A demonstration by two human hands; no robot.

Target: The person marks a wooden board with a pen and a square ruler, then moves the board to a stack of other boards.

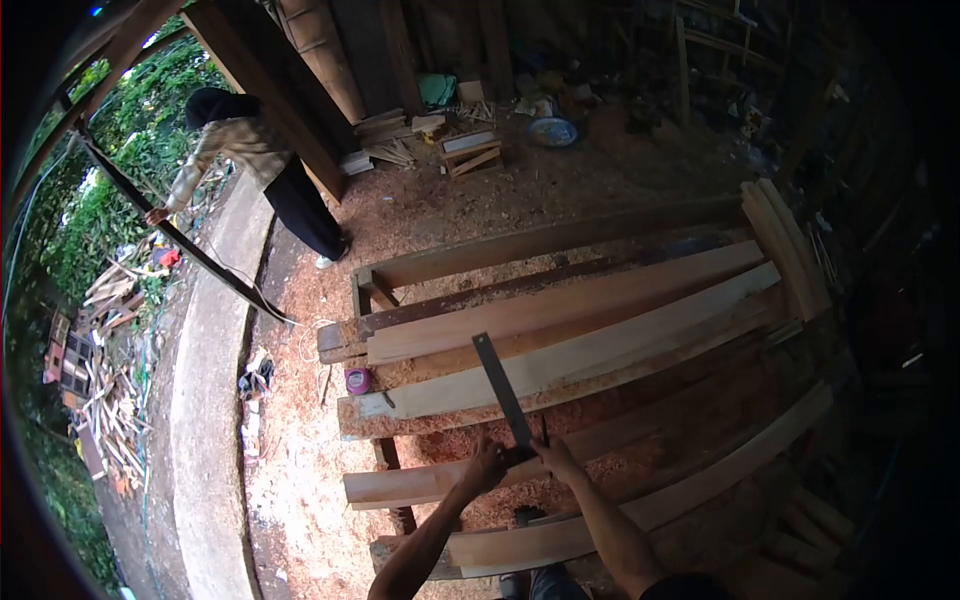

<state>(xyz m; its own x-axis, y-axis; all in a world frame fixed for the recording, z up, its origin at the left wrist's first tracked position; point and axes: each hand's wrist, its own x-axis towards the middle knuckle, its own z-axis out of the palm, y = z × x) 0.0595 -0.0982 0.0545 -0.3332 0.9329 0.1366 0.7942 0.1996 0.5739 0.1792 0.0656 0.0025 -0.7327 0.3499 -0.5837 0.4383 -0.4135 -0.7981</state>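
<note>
A try square with a long grey metal blade points up and away over the boards. My left hand is closed around its dark stock at the near end. Close beside it, my right hand is closed on a thin dark pencil-like stick and is at or touching the square's near end; the exact contact cannot be made out. The blade's far part lies over a pale plank. A pink tape measure rests at the left end of the planks.
Several long boards, including a nearer plank, lie across a wooden frame. More boards are stacked at the right end. A person at the left bends, holding a long dark beam. Shavings cover the ground; a blue basin stands behind.
</note>
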